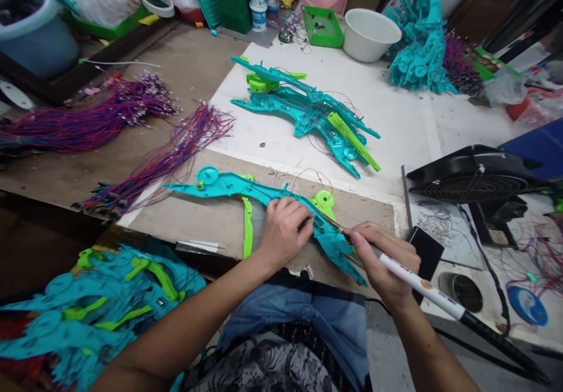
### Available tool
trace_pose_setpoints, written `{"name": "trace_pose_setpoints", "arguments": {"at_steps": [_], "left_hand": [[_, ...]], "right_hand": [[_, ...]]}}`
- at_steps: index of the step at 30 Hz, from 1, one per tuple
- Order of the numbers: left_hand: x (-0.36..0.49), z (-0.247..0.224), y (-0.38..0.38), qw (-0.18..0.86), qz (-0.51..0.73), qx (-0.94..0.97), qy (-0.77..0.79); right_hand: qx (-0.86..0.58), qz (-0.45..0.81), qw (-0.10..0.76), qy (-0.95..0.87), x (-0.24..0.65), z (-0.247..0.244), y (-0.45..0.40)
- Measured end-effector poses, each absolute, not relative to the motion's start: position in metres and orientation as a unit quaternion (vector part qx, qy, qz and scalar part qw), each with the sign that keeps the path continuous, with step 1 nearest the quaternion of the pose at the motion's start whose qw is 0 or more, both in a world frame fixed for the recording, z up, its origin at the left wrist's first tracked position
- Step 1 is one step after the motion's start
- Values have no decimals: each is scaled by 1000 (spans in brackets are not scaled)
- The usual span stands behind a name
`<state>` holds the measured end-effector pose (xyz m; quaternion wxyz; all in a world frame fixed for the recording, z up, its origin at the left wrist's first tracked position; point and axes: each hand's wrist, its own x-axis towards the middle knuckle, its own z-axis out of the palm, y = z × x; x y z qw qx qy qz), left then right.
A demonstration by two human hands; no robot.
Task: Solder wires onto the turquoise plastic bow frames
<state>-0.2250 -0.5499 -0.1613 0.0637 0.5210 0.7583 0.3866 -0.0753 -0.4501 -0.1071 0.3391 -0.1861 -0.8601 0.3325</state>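
Note:
My right hand [387, 257] grips the white handle of a soldering iron [442, 301], its thin tip reaching left into a teal plastic shell [233, 186]. The shell lies across a board in front of me, with a green wheel-shaped piece [324, 200] and a long green arm [248, 228] on it. Fine wires loop up from its middle. My left hand [285, 228] rests on the shell just left of the iron's tip, fingers curled and pinched together. What those fingers hold is too small and hidden to make out.
Further back lie more teal and green shells [299, 108]. Bundled red and blue wires [185, 140] sit at left. Stacked shells [118, 304] stand below the table's left edge. At right are a black fan [472, 175], a round tin [466, 291] and the iron's cord.

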Motion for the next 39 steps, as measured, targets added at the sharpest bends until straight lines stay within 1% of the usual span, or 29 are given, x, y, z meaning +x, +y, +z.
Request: {"name": "trace_pose_setpoints", "arguments": {"at_steps": [10,15,33,39], "left_hand": [[-225,-162,-550,60,389,518,759],[-225,-161,-550,62,392,512,762],[-226,-165,-549,68,401,503,762],[-227,-161,-550,83,405,509,755]], "right_hand": [[-198,337,330,-859,-74,-109,-449],[-181,330,337,-863,-74,-110,-448],[-204,323,366,-849,-63,-115,-447],[-198,334,346,-854,-64,-117,-448]]}}
